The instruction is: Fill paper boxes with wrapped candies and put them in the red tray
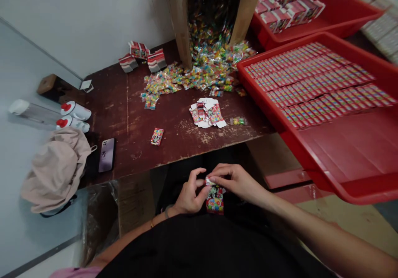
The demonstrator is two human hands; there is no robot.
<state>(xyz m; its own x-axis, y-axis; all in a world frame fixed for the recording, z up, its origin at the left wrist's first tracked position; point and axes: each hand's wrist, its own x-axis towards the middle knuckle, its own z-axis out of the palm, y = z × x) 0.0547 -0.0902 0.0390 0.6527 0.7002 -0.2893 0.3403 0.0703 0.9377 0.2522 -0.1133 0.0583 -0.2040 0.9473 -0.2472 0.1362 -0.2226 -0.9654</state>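
Just off the table's front edge, my left hand [192, 193] grips a small colourful candy box [215, 199] by its side. My right hand [234, 182] pinches the top end of the same box, where a bit of white flap shows. Ahead on the table lies a loose pile of flattened printed boxes [207, 113], with a small clear candy packet [238, 121] to its right. A single small printed box [157, 136] lies to the left of that pile.
Candy packets [199, 77] spill from a tipped cardboard carton [180, 25]. A red tray [348, 153] with rows of filled boxes stands right; another red tray [338, 10] is behind it. Left are a phone [106, 155], cloth bag [57, 166], bottles [74, 111] and card stacks [157, 60].
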